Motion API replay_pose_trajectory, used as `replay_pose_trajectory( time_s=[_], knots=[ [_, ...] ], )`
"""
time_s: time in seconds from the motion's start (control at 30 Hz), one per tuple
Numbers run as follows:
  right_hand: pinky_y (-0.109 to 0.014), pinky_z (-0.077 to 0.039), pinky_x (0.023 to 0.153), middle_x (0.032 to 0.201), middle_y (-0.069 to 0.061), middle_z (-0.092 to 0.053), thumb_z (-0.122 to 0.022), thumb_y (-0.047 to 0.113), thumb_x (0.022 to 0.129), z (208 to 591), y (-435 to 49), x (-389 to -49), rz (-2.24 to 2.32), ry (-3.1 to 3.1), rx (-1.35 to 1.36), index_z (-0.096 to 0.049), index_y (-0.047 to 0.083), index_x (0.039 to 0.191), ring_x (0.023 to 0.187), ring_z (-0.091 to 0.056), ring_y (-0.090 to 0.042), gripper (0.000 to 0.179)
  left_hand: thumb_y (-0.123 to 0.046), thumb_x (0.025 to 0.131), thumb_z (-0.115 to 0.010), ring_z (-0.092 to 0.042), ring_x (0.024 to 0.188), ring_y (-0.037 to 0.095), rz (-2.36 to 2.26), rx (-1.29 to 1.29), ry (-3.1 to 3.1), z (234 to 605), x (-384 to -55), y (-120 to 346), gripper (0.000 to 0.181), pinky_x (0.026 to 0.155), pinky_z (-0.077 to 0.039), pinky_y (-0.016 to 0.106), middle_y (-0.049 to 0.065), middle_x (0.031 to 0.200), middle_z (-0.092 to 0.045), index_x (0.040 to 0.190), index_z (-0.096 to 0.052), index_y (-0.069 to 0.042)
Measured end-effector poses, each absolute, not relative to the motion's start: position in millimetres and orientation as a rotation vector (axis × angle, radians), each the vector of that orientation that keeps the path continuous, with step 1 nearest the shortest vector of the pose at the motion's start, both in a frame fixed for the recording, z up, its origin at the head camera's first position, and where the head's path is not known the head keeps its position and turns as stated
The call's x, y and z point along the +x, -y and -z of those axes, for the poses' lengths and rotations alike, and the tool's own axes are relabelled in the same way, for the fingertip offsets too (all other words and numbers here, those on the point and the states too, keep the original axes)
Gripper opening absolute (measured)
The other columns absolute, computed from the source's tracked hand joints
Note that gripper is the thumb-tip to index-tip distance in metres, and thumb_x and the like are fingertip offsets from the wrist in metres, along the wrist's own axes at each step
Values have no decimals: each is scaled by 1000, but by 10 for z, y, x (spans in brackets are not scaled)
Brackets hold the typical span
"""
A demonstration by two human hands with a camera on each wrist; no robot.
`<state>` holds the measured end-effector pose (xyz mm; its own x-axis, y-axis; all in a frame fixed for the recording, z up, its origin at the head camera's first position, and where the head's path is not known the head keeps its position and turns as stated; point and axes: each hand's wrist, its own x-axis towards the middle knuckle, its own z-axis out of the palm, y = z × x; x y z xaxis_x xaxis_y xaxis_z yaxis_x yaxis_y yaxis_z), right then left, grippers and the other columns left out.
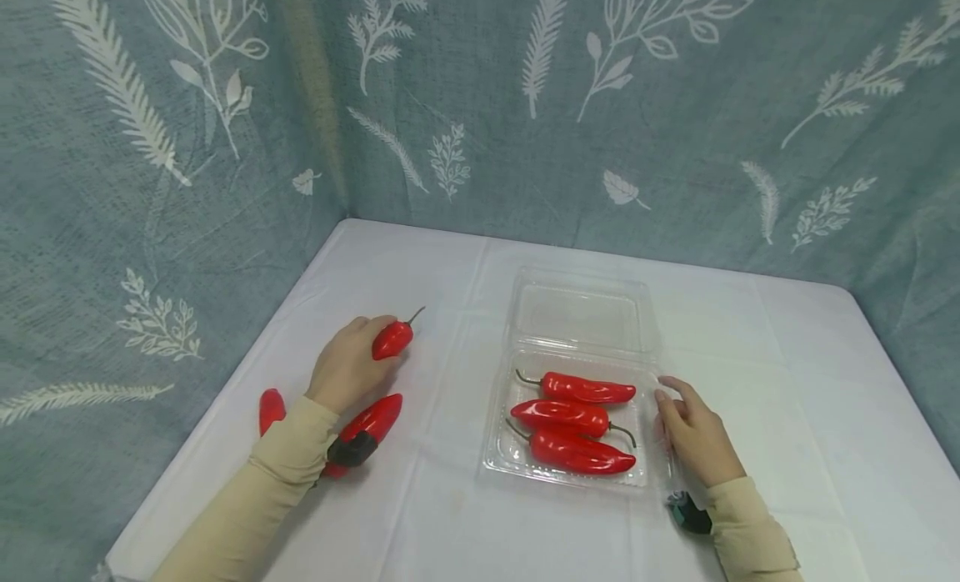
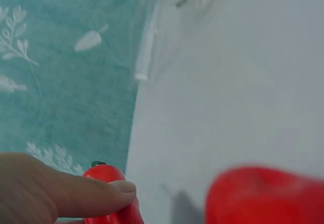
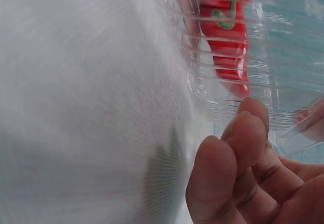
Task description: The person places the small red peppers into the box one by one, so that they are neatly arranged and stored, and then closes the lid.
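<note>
My left hand (image 1: 351, 367) pinches a red chili pepper (image 1: 392, 340) between thumb and fingers, its thin stem pointing away to the right. In the left wrist view the thumb lies across this chili pepper (image 2: 105, 173). A clear plastic clamshell container (image 1: 491, 464) lies with its lid (image 1: 581, 311) folded back. Three red chili peppers (image 1: 573, 451) rest side by side in its base. At the container's right rim, my right hand (image 1: 696, 436) grips the edge with thumb and forefinger. Seen from the right wrist, its other fingers curl beside the ribbed wall (image 3: 228, 100).
Below the left forearm lie loose chili peppers, one (image 1: 382, 415) by the wrist camera (image 1: 354, 449) and another (image 1: 271, 408) partly hidden by the sleeve. A white cloth (image 1: 450, 515) covers the table. Blue-green patterned curtains (image 1: 480, 107) hang along its back and sides.
</note>
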<state>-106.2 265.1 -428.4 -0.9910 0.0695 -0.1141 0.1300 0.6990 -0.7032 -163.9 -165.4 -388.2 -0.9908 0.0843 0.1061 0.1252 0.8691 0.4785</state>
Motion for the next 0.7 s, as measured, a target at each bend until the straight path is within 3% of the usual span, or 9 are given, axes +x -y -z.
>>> replay_pose_trajectory(
  time_s=[0.2,0.7],
  knots=[
    [-30,-42,61,66,-2,-54,-38,40,102,4271,-2643,-1055,1171,-2824,169,-38,6,141,56,-50,-14,51,-15,77,-77,-60,97,32,789,-275,2926,3755,-1583,1503,63,78,-55,51,16,116,-60,134,-51,-8],
    [-30,-42,61,66,-3,-54,-39,36,103,4267,-2629,-1055,1164,-2832,171,-38,6,140,56,-50,-14,48,-13,76,-79,-61,98,28,699,-535,2802,3487,-1499,1149,57,82,-54,44,13,112,-63,129,-58,-9]
  ],
)
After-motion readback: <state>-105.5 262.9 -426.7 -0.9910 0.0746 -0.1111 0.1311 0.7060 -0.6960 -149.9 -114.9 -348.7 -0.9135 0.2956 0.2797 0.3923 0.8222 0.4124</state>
